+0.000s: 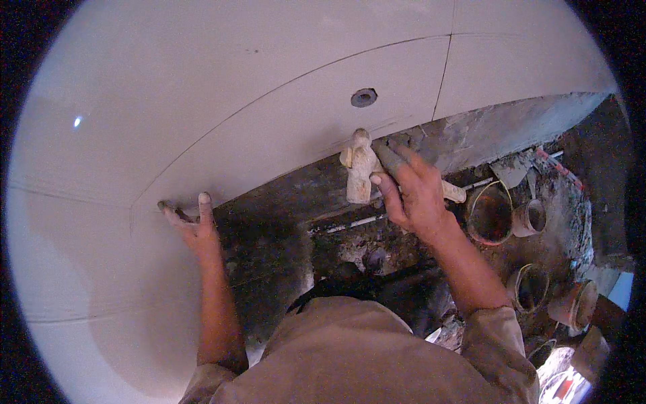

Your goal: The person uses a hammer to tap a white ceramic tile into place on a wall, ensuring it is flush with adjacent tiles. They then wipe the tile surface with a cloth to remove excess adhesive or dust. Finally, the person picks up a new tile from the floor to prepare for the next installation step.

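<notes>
Whitish hammer [359,180] in right hand [420,202], handle [455,192] slanting toward lower right.

Floor [564,246], R side of view: dark, dirty. On it: round bucket [489,242] w/ thin handle, small pot [521,221] just beside; nearer wearer, third bucket [517,287] + pale tub [562,304], close tog.

Smooth, glossy wall tiles [202,87]; rough, crusted hammer [362,174]; matt cloth shirt [350,357]

The hammer [360,174] is in the right fingers [412,165], before the wall panel's [282,128] lower edge; left fingers [205,210] farther left, buckets [562,304] right.
</notes>
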